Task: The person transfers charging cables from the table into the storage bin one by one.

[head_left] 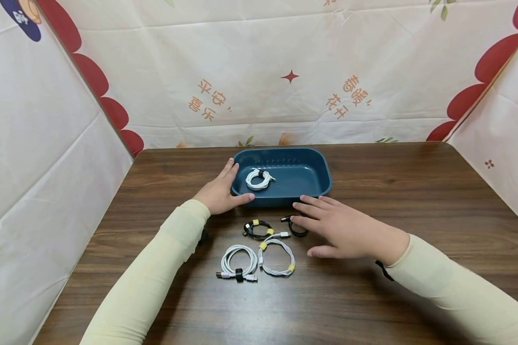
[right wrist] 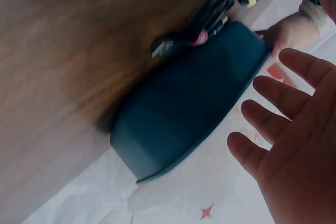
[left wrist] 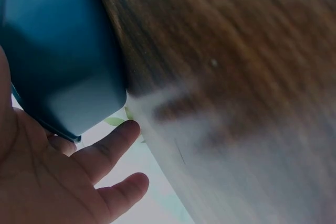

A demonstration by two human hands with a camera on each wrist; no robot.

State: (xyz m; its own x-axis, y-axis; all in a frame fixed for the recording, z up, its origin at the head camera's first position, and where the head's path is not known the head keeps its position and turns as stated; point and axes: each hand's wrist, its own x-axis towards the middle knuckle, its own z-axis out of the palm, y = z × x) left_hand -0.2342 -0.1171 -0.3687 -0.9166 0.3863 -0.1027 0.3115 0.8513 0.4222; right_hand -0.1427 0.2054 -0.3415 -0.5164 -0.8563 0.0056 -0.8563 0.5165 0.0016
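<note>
A dark blue plastic basin [head_left: 280,201] stands at the back of the table, with a coiled white cable [head_left: 259,180] inside. My left hand [head_left: 219,190] touches its left end, thumb along the front rim and fingers extended on the side. In the left wrist view those fingers [left wrist: 107,150] are spread loosely by the wall. Fingers apart, my right hand [head_left: 341,227] hovers near the front right of the basin, holding nothing and partly covering a coiled black cable [head_left: 299,234]. The right wrist view shows its fingers [right wrist: 283,95] straight.
In front of the basin lie a black cable with yellow ties [head_left: 259,237], a white cable with yellow ties [head_left: 286,274] and a white cable with a black strap [head_left: 251,258]. A printed cloth [head_left: 259,57] hangs behind the brown table [head_left: 397,182].
</note>
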